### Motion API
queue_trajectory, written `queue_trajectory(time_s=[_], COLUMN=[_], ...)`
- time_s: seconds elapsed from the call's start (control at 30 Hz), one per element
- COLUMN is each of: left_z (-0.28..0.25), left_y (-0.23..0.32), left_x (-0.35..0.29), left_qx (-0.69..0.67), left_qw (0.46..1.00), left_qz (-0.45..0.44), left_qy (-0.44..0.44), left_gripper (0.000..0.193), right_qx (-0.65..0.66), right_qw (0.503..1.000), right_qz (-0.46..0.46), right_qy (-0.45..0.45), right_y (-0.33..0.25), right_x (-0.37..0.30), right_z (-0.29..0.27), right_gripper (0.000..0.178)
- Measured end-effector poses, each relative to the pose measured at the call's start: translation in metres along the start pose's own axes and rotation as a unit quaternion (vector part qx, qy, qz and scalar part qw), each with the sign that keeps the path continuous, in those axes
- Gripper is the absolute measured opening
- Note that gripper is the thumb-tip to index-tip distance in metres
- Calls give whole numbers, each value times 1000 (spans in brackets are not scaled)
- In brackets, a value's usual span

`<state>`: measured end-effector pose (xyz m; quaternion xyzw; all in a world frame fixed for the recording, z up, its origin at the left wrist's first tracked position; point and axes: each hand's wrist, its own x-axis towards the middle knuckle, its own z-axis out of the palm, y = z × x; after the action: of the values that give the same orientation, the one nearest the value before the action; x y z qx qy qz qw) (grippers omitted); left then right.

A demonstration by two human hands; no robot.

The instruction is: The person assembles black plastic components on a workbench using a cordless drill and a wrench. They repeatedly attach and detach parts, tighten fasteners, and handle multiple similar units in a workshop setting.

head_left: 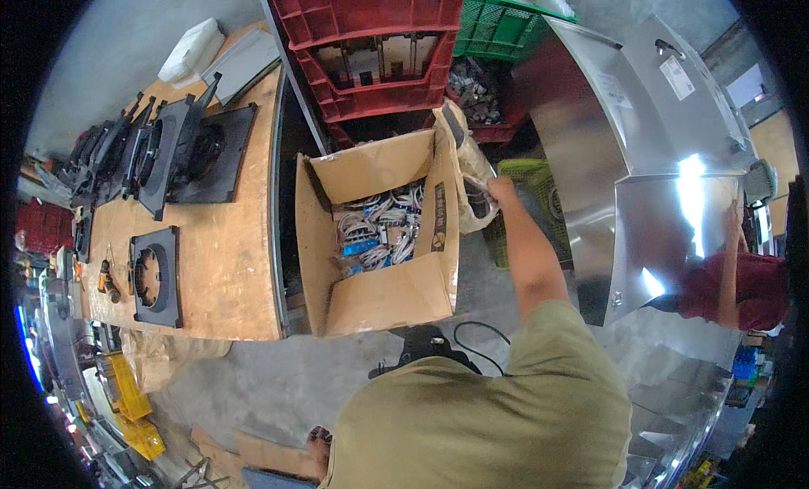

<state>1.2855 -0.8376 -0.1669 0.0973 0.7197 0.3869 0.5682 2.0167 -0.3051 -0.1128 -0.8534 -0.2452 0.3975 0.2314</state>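
My right hand (503, 191) is stretched forward, its fingers closed on the edge of a crumpled beige sack (468, 171). The sack lies along the right side of an open cardboard box (375, 308). White cable bundles with blue connectors (383, 228) lie inside the box. At the lower edge, beside my body, a small skin-coloured part that looks like my left hand (320, 455) shows; its fingers are dark and unclear.
Left stands a wooden table (227, 261) with black frames (173, 152) and a drill (107, 280). Red crates (371, 68) are stacked ahead; a green crate (497, 24) and a yellow-green basket (535, 186) stand right of them. Shiny metal sheets (657, 236) rise at right, near a person in dark red (733, 291).
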Motion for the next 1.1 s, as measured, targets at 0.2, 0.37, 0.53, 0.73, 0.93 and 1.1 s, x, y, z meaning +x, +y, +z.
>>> queue_trajectory(time_s=[0.2, 0.37, 0.53, 0.73, 0.93, 1.1], left_z=[-5, -8, -14, -8, -1, -29], left_y=[35, 10, -39, -49, 15, 19], left_x=[-18, -34, -50, -62, -58, -22], left_qx=[197, 83, 39, 95, 96, 50], left_qw=[972, 982, 987, 968, 964, 969], left_qz=[-5, -74, -74, -131, -79, -101], left_qy=[130, 151, 139, 193, 234, 218], left_gripper=[27, 27, 27, 26, 41, 39], right_qx=[145, -103, -222, -338, -251, -478], right_qw=[972, 988, 974, 917, 963, 765], right_qz=[44, -74, -39, -163, -42, -413], right_qy=[-180, 84, 36, 132, 84, 127], right_y=[27, 70, 91, 63, -6, -79], right_x=[33, 37, 15, 9, -7, -93], right_z=[45, 68, 50, 53, 44, 134], right_gripper=[31, 76, 105, 78, 69, 49])
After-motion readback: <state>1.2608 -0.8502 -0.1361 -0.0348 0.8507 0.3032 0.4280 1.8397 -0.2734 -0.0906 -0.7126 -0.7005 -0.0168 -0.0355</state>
